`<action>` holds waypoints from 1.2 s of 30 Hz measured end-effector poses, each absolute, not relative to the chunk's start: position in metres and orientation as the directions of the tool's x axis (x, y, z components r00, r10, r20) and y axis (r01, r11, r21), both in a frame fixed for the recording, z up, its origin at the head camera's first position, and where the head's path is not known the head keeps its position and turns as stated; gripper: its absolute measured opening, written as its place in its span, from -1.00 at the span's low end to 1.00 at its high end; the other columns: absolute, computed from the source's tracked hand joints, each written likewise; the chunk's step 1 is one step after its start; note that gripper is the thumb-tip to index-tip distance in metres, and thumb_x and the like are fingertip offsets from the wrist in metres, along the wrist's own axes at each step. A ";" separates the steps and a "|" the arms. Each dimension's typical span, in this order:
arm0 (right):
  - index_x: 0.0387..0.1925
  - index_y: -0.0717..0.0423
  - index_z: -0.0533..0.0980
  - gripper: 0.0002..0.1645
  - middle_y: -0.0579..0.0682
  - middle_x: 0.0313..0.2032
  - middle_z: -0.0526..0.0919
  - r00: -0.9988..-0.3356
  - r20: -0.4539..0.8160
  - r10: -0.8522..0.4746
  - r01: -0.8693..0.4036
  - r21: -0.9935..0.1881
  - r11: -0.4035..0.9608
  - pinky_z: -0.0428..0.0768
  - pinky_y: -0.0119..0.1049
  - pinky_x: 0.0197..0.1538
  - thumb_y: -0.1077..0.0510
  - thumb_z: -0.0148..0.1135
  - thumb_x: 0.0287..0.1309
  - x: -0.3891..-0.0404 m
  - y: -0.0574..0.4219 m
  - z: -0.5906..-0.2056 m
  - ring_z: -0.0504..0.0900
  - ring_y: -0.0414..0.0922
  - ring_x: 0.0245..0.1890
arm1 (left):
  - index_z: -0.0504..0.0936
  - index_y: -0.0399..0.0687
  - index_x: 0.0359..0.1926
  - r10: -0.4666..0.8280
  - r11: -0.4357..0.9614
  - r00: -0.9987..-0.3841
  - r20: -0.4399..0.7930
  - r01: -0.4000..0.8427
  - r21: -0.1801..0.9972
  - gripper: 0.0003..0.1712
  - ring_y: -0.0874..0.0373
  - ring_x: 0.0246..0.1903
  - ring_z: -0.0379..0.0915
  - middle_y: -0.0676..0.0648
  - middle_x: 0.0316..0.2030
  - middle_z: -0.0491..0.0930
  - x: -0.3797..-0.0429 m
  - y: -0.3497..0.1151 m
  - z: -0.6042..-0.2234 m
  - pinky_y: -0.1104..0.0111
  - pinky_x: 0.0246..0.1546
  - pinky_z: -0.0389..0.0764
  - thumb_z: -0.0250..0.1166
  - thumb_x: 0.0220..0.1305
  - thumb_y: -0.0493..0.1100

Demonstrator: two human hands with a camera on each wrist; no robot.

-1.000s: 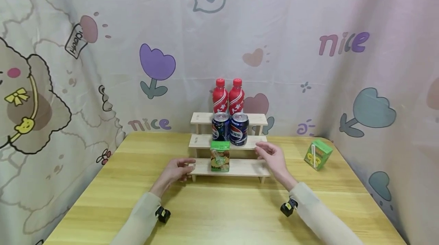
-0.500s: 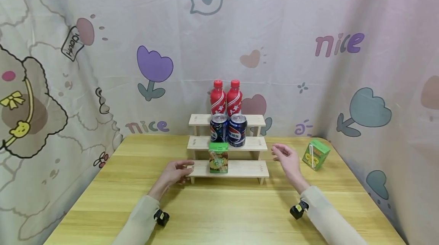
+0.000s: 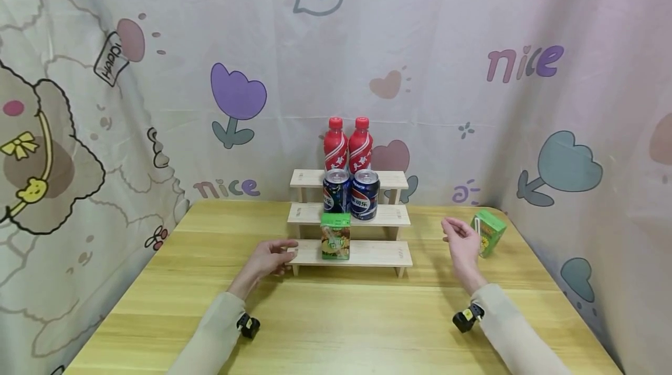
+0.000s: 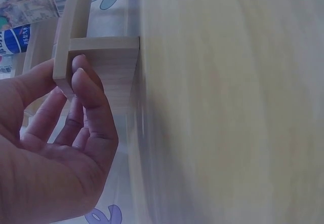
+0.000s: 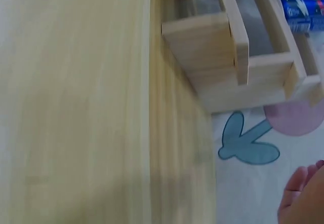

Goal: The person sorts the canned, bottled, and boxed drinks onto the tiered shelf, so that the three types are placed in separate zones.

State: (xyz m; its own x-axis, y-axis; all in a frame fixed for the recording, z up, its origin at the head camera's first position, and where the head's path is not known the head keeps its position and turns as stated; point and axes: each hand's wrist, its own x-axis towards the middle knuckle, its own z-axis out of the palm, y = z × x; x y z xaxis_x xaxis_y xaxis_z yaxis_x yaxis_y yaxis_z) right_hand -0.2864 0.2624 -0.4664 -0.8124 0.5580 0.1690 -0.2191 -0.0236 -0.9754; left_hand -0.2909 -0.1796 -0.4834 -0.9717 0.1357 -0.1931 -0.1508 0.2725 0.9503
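A three-tier wooden display stand (image 3: 378,253) stands mid-table. My left hand (image 3: 272,257) pinches the left end of its lowest board; in the left wrist view the thumb lies on one face and the fingers (image 4: 93,95) curl against the other. One green juice box (image 3: 336,238) stands upright on the bottom tier. Further right, my right hand (image 3: 463,245) is in the air with loosely bent fingers and nothing in them. It partly covers a second green juice box (image 3: 492,229) on the table, and whether they touch I cannot tell.
Two blue cola cans (image 3: 364,195) stand side by side on the middle tier. Behind them, two red bottles (image 3: 360,144) are on the top tier. A patterned curtain (image 3: 441,25) hangs behind and beside the wooden table (image 3: 336,328).
My right hand has moved right, from beside the stand's right end to the juice box on the table. The left hand has kept its place on the lowest board.
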 end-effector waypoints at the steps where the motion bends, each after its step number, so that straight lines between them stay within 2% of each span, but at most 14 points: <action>1: -0.08 0.40 0.58 -0.67 -0.30 -0.50 0.62 -0.795 0.180 0.580 -0.232 -0.973 -0.017 0.60 -0.58 -0.43 0.24 0.35 0.18 -0.287 0.265 -0.467 0.54 -0.37 -0.48 | 0.59 -0.20 0.15 0.133 0.270 -0.972 -0.194 -0.152 0.951 -0.57 0.16 -0.53 0.53 -0.08 -0.29 0.64 -0.291 -0.179 -0.483 0.38 -0.52 0.61 0.34 0.26 -0.22; 6: -0.08 0.43 0.58 -0.65 -0.32 -0.52 0.58 -0.711 0.206 0.672 -0.288 -0.958 -0.011 0.53 -0.63 -0.46 0.28 0.37 0.14 -0.289 0.278 -0.470 0.49 -0.39 -0.50 | 0.56 -0.24 0.17 0.129 0.271 -0.973 -0.194 -0.153 0.950 -0.56 0.15 -0.51 0.54 -0.10 -0.26 0.63 -0.292 -0.179 -0.485 0.36 -0.49 0.63 0.32 0.28 -0.24; 10: -0.05 0.37 0.58 -0.62 -0.34 -0.47 0.57 -0.649 0.202 0.733 -0.289 -0.957 0.007 0.47 -0.69 -0.39 0.25 0.41 0.10 -0.287 0.287 -0.470 0.48 -0.37 -0.39 | 0.55 -0.25 0.18 0.132 0.274 -0.973 -0.188 -0.146 0.951 -0.55 0.15 -0.50 0.55 -0.10 -0.25 0.63 -0.292 -0.179 -0.485 0.35 -0.49 0.64 0.32 0.28 -0.24; 13: -0.04 0.33 0.58 -0.60 -0.28 -0.43 0.55 -0.605 0.201 0.771 -0.304 -0.952 0.009 0.45 -0.68 -0.33 0.24 0.43 0.08 -0.286 0.295 -0.469 0.46 -0.33 -0.34 | 0.57 -0.21 0.16 0.134 0.271 -0.973 -0.186 -0.144 0.952 -0.56 0.15 -0.50 0.55 -0.08 -0.26 0.64 -0.291 -0.179 -0.484 0.38 -0.50 0.63 0.34 0.27 -0.21; 18: -0.11 0.11 0.56 -0.66 -0.21 -0.34 0.44 -0.534 0.179 0.826 -0.308 -0.951 0.007 0.42 -0.63 -0.24 0.27 0.43 0.05 -0.286 0.310 -0.472 0.41 -0.34 -0.33 | 0.59 -0.19 0.15 0.131 0.273 -0.973 -0.191 -0.150 0.950 -0.57 0.16 -0.50 0.55 -0.09 -0.26 0.64 -0.292 -0.179 -0.483 0.38 -0.49 0.62 0.33 0.27 -0.21; 20: -0.10 0.03 0.52 -0.63 -0.22 -0.31 0.39 -0.512 0.161 0.844 -0.291 -0.957 0.006 0.39 -0.60 -0.20 0.27 0.44 0.04 -0.286 0.315 -0.474 0.38 -0.35 -0.32 | 0.59 -0.19 0.15 0.130 0.274 -0.974 -0.187 -0.146 0.950 -0.57 0.17 -0.50 0.55 -0.09 -0.27 0.65 -0.292 -0.179 -0.484 0.39 -0.50 0.62 0.33 0.27 -0.21; 25: 0.17 0.05 0.40 -0.34 -0.29 -0.17 0.27 -0.510 0.080 0.857 -0.141 -0.990 0.008 0.32 -0.53 -0.13 0.15 0.47 0.03 -0.285 0.326 -0.475 0.29 -0.36 -0.22 | 0.59 -0.20 0.15 0.130 0.273 -0.974 -0.183 -0.142 0.951 -0.57 0.17 -0.51 0.55 -0.08 -0.28 0.65 -0.292 -0.180 -0.486 0.39 -0.50 0.62 0.34 0.27 -0.21; 28: 0.31 -0.10 0.31 -0.18 -0.32 -0.02 0.18 -0.538 -0.003 0.843 -0.024 -1.000 -0.019 0.31 -0.50 -0.05 0.00 0.48 0.04 -0.284 0.333 -0.475 0.26 -0.36 -0.09 | 0.58 -0.21 0.16 0.136 0.266 -0.975 -0.177 -0.137 0.954 -0.56 0.17 -0.50 0.57 -0.08 -0.26 0.66 -0.292 -0.180 -0.486 0.39 -0.49 0.64 0.34 0.26 -0.21; 32: 0.38 -0.31 0.23 -0.11 -0.27 0.21 0.12 -0.586 -0.090 0.805 0.044 -0.996 -0.079 0.31 -0.44 0.11 -0.09 0.46 0.05 -0.283 0.340 -0.474 0.22 -0.30 0.11 | 0.58 -0.22 0.16 0.140 0.259 -0.975 -0.173 -0.133 0.957 -0.56 0.16 -0.49 0.58 -0.08 -0.26 0.66 -0.292 -0.180 -0.486 0.38 -0.49 0.65 0.34 0.27 -0.21; 34: 0.41 -0.31 0.23 -0.10 -0.23 0.27 0.14 -0.606 -0.094 0.790 0.045 -0.995 -0.084 0.32 -0.43 0.14 -0.08 0.44 0.07 -0.284 0.342 -0.474 0.21 -0.28 0.15 | 0.58 -0.22 0.16 0.140 0.258 -0.975 -0.174 -0.133 0.957 -0.55 0.17 -0.49 0.57 -0.08 -0.26 0.66 -0.291 -0.180 -0.485 0.38 -0.48 0.64 0.34 0.27 -0.21; 36: 0.42 -0.29 0.25 -0.12 -0.23 0.24 0.23 -0.615 -0.088 0.783 0.045 -0.996 -0.077 0.35 -0.43 0.12 -0.06 0.43 0.09 -0.285 0.343 -0.475 0.24 -0.29 0.12 | 0.58 -0.22 0.16 0.140 0.258 -0.974 -0.176 -0.136 0.957 -0.56 0.17 -0.49 0.57 -0.08 -0.26 0.66 -0.292 -0.180 -0.485 0.38 -0.48 0.64 0.34 0.27 -0.21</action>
State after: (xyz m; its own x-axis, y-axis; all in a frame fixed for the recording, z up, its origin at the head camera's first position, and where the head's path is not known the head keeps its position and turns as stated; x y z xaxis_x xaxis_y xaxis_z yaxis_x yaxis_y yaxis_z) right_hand -0.2847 0.3433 -0.4748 -0.6151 0.7835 -0.0881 0.0450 -0.0766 -0.9960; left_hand -0.2915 -0.1799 -0.4852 -0.9744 0.1400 -0.1758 -0.1356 0.2577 0.9567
